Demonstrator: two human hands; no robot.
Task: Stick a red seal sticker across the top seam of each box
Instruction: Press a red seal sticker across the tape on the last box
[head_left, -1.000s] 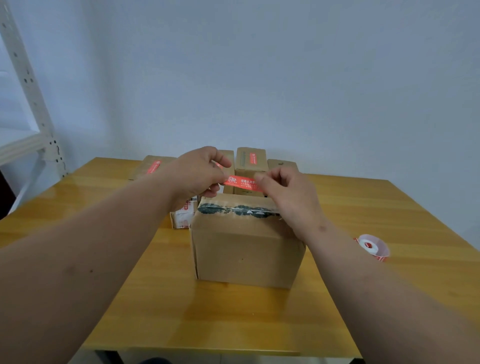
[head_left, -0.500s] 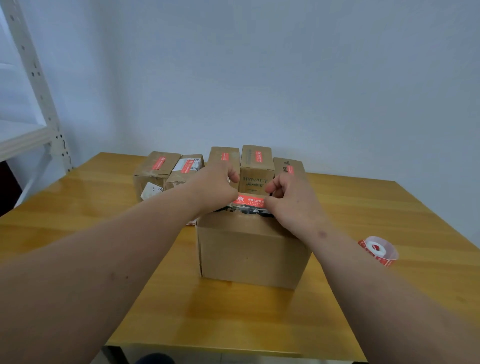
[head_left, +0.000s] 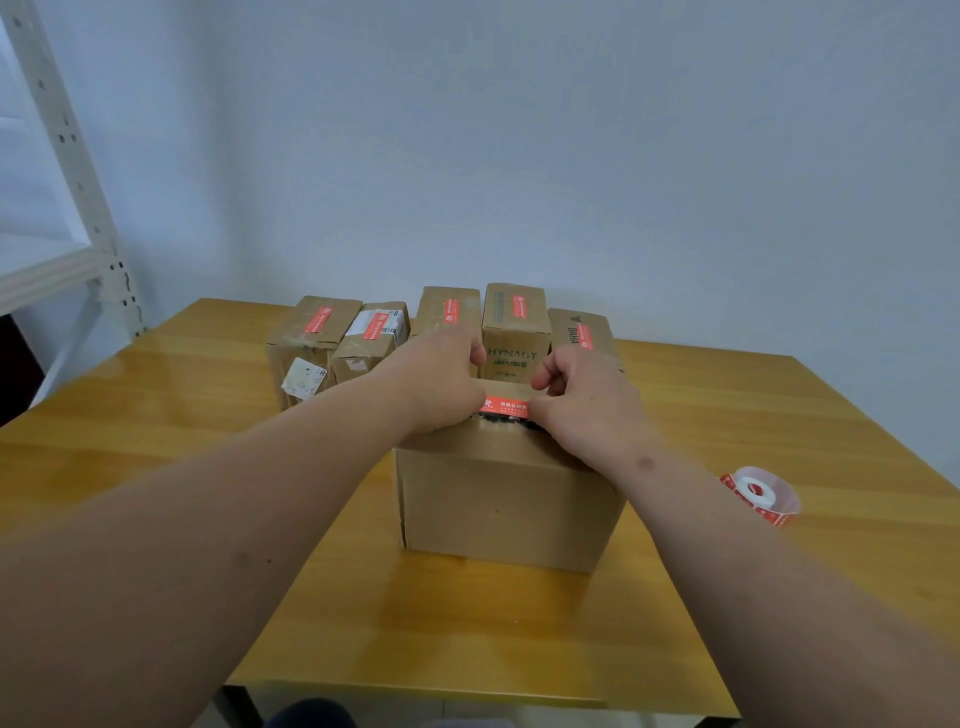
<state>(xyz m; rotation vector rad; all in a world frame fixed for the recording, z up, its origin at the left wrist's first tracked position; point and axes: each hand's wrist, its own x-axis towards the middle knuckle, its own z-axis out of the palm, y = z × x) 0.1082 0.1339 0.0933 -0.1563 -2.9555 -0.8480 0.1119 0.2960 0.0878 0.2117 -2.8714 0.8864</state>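
1. Red is the seal sticker (head_left: 504, 407), and in the head view, the only view you have, it lies on top of the big cardboard box (head_left: 511, 499) right in front of you, between your two hands.

2. Your left hand (head_left: 436, 384) is curled at the sticker's left end, and your right hand (head_left: 582, 395) is curled at its right end. Both look clamped on the ends, but the fingertips are tucked under, so you cannot see the pinch itself.

3. Look at which way the sticker runs. Its long side goes left to right, from one hand to the other. The dark torn seam (head_left: 511, 423) on the box top seems to run left to right too, just on your side of the sticker. So the strip looks like it lies along the seam, not across it. The hands hide a lot, so you cannot be sure.

4. Both hands are about equally near. Neither has to reach.

5. I think the next move is to press the sticker down flat, and you may want to check the way it points first.

6. Five smaller boxes (head_left: 516, 325) stand in a row behind, each with a red strip on top. The sticker roll (head_left: 759, 494) lies on the wooden table (head_left: 519, 634), to your right, well apart from the box.
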